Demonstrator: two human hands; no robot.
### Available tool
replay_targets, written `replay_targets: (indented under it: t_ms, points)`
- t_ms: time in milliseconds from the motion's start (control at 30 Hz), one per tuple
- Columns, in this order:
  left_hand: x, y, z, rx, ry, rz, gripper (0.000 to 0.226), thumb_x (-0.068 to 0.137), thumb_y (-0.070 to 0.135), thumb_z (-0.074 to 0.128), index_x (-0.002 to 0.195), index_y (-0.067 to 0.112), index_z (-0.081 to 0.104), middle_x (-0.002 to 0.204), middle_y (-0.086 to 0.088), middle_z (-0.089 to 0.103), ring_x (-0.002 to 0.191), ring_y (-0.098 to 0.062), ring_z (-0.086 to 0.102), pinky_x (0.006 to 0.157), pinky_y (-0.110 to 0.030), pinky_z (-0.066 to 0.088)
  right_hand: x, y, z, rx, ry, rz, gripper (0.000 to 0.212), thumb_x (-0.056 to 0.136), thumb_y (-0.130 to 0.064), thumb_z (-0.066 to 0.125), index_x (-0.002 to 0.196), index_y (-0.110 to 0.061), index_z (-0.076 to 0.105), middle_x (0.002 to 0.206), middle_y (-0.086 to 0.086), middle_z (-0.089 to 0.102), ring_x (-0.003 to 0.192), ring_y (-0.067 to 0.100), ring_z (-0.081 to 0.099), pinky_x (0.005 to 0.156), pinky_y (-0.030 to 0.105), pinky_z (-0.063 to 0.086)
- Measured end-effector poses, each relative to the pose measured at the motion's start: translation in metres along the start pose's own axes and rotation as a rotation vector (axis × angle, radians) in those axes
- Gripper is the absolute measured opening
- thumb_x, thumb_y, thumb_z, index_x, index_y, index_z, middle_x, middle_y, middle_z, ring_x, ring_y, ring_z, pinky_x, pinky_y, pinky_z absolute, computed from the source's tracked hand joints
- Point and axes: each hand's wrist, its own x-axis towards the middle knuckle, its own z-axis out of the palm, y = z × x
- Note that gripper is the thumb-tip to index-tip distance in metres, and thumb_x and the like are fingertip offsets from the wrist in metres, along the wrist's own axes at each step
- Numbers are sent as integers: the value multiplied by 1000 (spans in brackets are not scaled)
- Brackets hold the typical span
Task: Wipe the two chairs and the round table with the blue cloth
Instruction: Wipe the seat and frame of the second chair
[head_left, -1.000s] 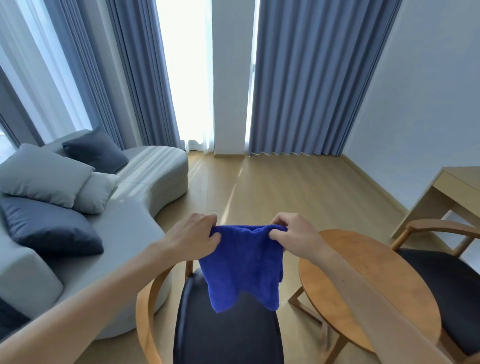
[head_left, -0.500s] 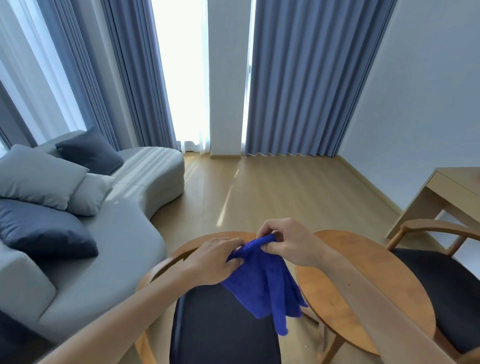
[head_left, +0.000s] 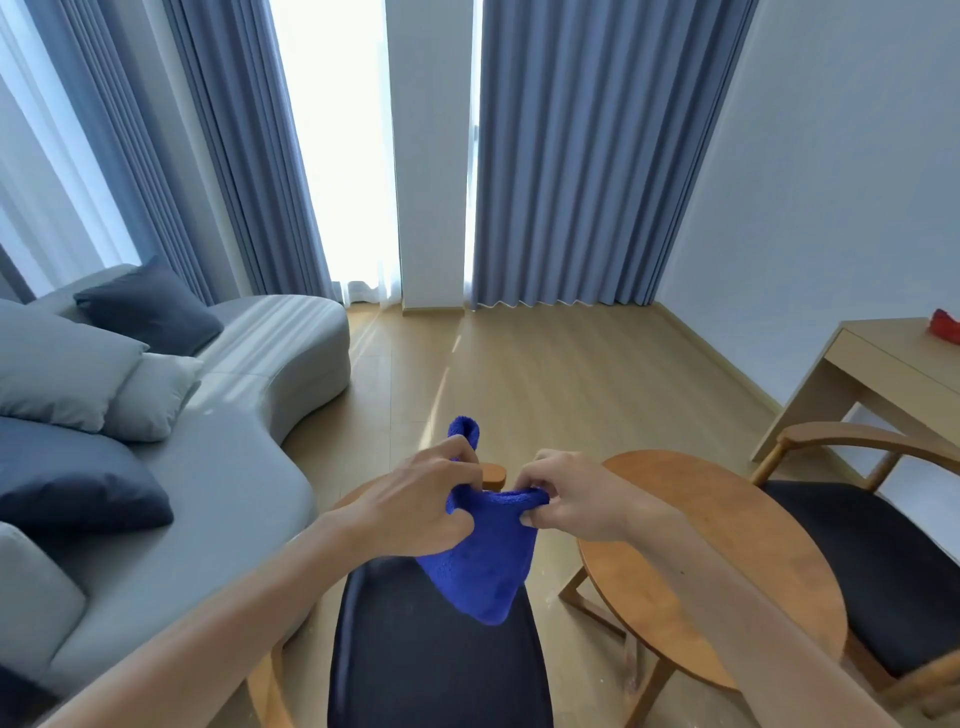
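Both hands hold the blue cloth (head_left: 485, 566) in the air above the near chair (head_left: 436, 660), which has a black seat and a curved wooden frame. My left hand (head_left: 415, 504) grips the cloth's left part, and a fold of it sticks up above the fingers. My right hand (head_left: 566, 493) pinches the cloth's upper right edge. The rest of the cloth hangs down in a point over the seat. The round wooden table (head_left: 727, 535) stands just right of my hands. A second black-seated chair (head_left: 883, 566) is beyond it at the right edge.
A grey curved sofa (head_left: 223, 452) with several cushions fills the left side. A light wooden desk (head_left: 883, 369) with a red object (head_left: 945, 325) on it stands at the right wall. Blue curtains (head_left: 587, 156) hang at the back beyond open wooden floor.
My hands have shifted on the cloth: the left now grips it bunched with a fold poking up, and the cloth hangs shorter and folded. The camera has tilted slightly, bringing the desk top into view.
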Motion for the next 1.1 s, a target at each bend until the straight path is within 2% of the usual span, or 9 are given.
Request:
replay_targets:
  t_ms: [133,300,400,500,633,800,900,967,1100]
  points:
    - [-2,0,-8,6,-60,117,12,67,14,51,72,24,49,92,20,42,75,-9,42,64,-16,32,2,5,4,8,72,-104,13,84,-16,69,95,-23,70,146,-8,30,136,11,26,106,30,31]
    - [1,10,-20,-30,-84,209,5,61,16,50,64,12,49,79,5,50,78,-11,40,66,-21,35,2,5,-1,7,18,-281,13,84,-20,71,97,-18,71,160,-12,11,147,3,-3,116,30,12]
    - [1,12,-27,-33,-127,222,9,63,19,52,64,10,51,78,3,51,79,-13,43,69,-28,39,2,3,-4,74,-37,-308,13,84,-17,69,97,-15,70,147,-9,38,142,10,24,115,32,26]
    - [1,9,-32,12,-149,189,14,68,26,53,67,12,51,81,5,51,81,-12,44,70,-24,39,1,1,-7,91,-46,-271,11,86,-15,66,97,-16,66,120,-7,55,110,14,54,94,40,47]
    - [1,3,-33,-6,-104,212,14,84,27,65,77,18,58,88,11,51,80,-11,49,71,-21,43,2,0,-5,81,18,-259,10,87,-10,63,96,-13,60,104,1,58,93,19,57,81,43,51]
    - [-2,-3,-19,-177,119,153,16,78,27,69,90,19,65,108,14,50,84,-13,56,73,-27,51,-3,3,5,379,156,-158,20,79,-10,63,93,-21,53,94,10,65,84,31,62,77,52,53]
    - [-4,-8,-6,-400,218,27,63,68,33,77,123,34,47,122,15,51,91,-13,63,76,-29,56,-8,4,13,555,206,-123,26,81,2,64,97,-16,53,96,14,65,86,31,64,78,49,56]
    - [-6,-15,4,-528,148,-13,80,67,37,80,133,40,36,125,15,55,100,-15,64,84,-30,54,-13,4,18,660,243,-106,26,84,8,64,101,-9,54,97,12,65,87,22,65,77,36,56]
    - [-6,-15,24,-671,5,-1,63,77,24,78,131,24,47,120,5,64,111,-17,62,91,-32,52,-25,6,27,866,345,-44,37,86,12,61,118,-5,53,110,15,65,99,19,65,84,30,53]
